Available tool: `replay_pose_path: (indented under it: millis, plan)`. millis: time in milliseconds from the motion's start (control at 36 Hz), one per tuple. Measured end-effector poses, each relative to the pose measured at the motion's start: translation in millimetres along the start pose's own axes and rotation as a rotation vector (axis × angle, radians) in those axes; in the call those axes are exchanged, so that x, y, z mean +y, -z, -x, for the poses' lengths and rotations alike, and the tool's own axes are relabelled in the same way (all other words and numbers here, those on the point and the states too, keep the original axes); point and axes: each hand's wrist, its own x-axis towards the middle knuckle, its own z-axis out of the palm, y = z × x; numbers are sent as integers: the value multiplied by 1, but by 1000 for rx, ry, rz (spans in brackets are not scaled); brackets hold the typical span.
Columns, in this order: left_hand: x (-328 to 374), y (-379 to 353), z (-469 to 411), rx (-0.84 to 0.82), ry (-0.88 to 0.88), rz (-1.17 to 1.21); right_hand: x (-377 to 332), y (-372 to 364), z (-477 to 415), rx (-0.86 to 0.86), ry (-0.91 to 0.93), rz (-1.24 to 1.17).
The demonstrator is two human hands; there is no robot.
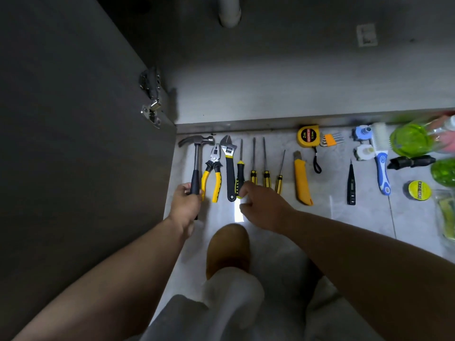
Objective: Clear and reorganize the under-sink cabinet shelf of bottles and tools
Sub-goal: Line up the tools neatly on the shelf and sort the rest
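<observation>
**Tools in a row on the floor, left hand on the hammer**

The left hand (184,203) is wrapped round the black grip of the hammer (196,153), which lies at the left end of a row of tools on the tiled floor (357,217), its head close to the cabinet's front edge. The open cabinet door (73,119), with its metal hinge (151,99), stands just beside the hammer and hems that side in.

Next in the row come yellow-handled pliers (213,173), a wrench (229,158) and a black-and-yellow screwdriver (240,173). The right hand (261,207) hovers half-curled at the screwdriver's butt end, forefinger and thumb on either side of it. Whether they touch it I cannot tell. This hand also covers the handle ends of the thin screwdrivers (265,163) beside it.

Further right lie a yellow knife (302,180), a tape measure (307,136), a set of hex keys (330,139), a dark tester pen (350,183) and a blue-and-white brush (381,163). Green bottles (410,140) and a roll of tape (419,190) crowd the far right edge.

The cabinet shelf (270,89) lies behind the row, with a white pipe (230,11) coming down at the back. A tan slipper (227,249) rests on the floor between the two forearms.
</observation>
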Motion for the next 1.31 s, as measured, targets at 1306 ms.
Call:
replay_pose_path:
  millis: [1306]
  plan:
    - [35, -66, -30, 194, -82, -484, 46, 62, 20, 133, -423, -941]
